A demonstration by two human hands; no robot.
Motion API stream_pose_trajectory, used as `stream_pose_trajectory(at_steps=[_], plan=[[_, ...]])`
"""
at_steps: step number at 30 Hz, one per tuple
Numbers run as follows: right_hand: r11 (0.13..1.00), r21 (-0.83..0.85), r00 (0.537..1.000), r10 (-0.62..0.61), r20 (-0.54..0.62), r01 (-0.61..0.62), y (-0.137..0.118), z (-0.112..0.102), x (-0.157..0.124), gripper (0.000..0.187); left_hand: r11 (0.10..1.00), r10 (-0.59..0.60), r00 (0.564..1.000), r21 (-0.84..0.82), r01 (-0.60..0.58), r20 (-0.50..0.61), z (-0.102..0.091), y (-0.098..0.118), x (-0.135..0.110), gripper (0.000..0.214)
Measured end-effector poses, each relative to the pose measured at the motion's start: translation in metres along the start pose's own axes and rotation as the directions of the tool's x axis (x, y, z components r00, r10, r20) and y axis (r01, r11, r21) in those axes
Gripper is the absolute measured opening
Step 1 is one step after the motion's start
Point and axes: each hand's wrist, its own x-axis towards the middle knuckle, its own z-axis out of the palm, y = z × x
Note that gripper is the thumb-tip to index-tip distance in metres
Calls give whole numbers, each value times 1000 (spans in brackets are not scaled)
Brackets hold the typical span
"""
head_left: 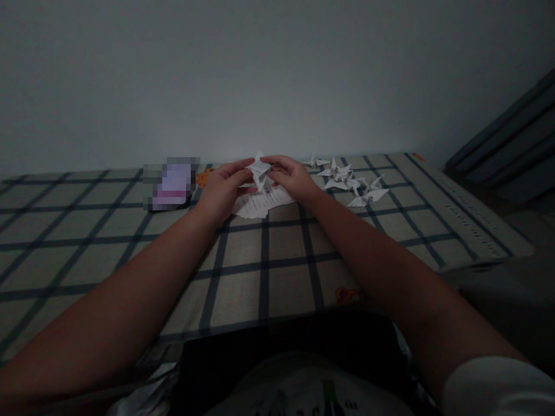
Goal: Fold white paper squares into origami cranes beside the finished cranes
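Observation:
Between my two hands is a small piece of folded white paper [260, 170] with print on it, shaped like a narrow diamond with pointed ends. My left hand [223, 188] pinches its left edge with the fingertips. On the opposite edge, the fingers of my right hand [292, 176] grip it too. Just below, printed paper sheets [258, 205] with torn-looking edges lie on the tablecloth, partly hidden by the hands. Several folded paper cranes [342, 176] sit in a loose group to the right of my right hand.
A phone [173, 184], blurred out in part, lies left of my left hand. The checked tablecloth [238, 271] covers the table up to a plain wall [277, 75]. Dark folded fabric [515, 127] hangs at the far right.

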Motion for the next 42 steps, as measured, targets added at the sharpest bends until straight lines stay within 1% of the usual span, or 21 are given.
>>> stream_pose_trajectory(at_steps=[4,8,12,14,15,17,18,20,23,26,29,31,33,35,36,37,39,40,42], plan=[[999,-43,1000,-11,-4,11,-1,-1,0,26,999,10,1000,40,-10,-2,-1,-6,3,38],[997,-76,1000,-24,-2,24,-4,-2,0,18,995,53,998,89,-50,-36,-4,-11,6,32],[988,-146,998,-52,20,54,-3,-3,0,21,989,87,995,126,-81,-47,-4,-10,5,28],[994,-97,999,-41,14,42,1,-1,2,19,988,99,994,124,-93,-39,-3,-8,4,30],[999,-41,1000,-22,2,22,4,0,2,19,988,103,994,119,-98,-35,-2,-7,3,31],[999,39,999,29,19,-30,8,2,4,20,989,108,994,107,-104,-29,-1,-5,3,32],[996,78,999,52,2,-52,9,3,4,21,989,108,994,102,-105,-24,-1,-4,3,34],[988,122,995,94,-25,-90,8,5,4,32,989,108,994,102,-105,-18,-2,-4,3,37],[985,115,990,135,-37,-130,1,5,1,51,990,101,995,104,-99,-21,-2,-6,4,44],[986,92,989,141,-32,-138,-8,4,-2,63,993,80,997,88,-79,-4,-3,-9,4,51],[989,77,991,131,-24,-128,-10,4,-4,66,997,61,998,53,-62,18,-5,-12,7,54],[993,68,996,92,2,-92,-7,4,-4,66,997,57,998,41,-58,10,-6,-11,8,54],[998,54,999,32,29,-34,-3,4,-3,66,999,27,1000,34,-27,-7,-5,-8,8,55],[999,31,999,-18,31,17,2,3,-2,64,998,-56,998,-1,56,-10,-2,-5,6,54],[999,15,999,-35,27,35,3,3,-1,62,992,-119,993,-33,119,15,-1,-4,4,49],[999,0,999,-44,23,44,3,2,-1,61,982,-175,983,-63,178,51,1,-3,3,39],[999,-13,999,-30,18,31,3,1,-1,57,960,-253,959,-88,265,125,3,-2,1,18],[1000,-6,1000,-13,17,13,2,1,-1,55,955,-269,953,-92,283,141,4,-1,1,13],[999,25,999,24,25,-25,0,0,-3,48,953,-273,955,-106,285,120,2,-1,1,9]])
